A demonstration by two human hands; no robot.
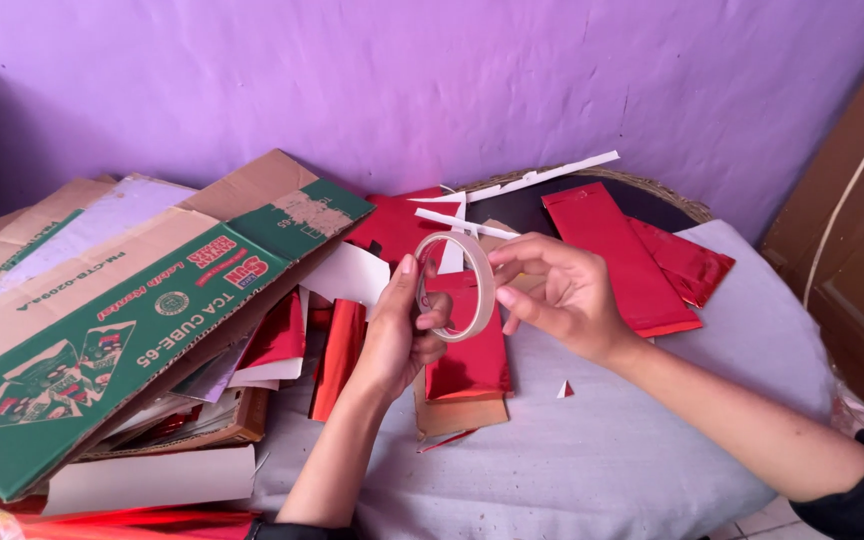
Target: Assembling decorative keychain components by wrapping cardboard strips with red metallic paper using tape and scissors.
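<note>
My left hand (397,335) grips a thin white roll of tape (472,275), held upright above the cloth-covered surface (602,450). My right hand (557,290) pinches the far upper edge of the same roll with fingertips. Directly under the roll lies a shiny red foil piece on brown card (467,370).
A flattened green and brown cardboard box (102,310) leans at the left over stacked card and paper. Red foil sheets (617,250) and white card strips (542,177) lie in a wicker basket (672,195) at the back. Purple wall behind, a wooden door (852,220) at the right.
</note>
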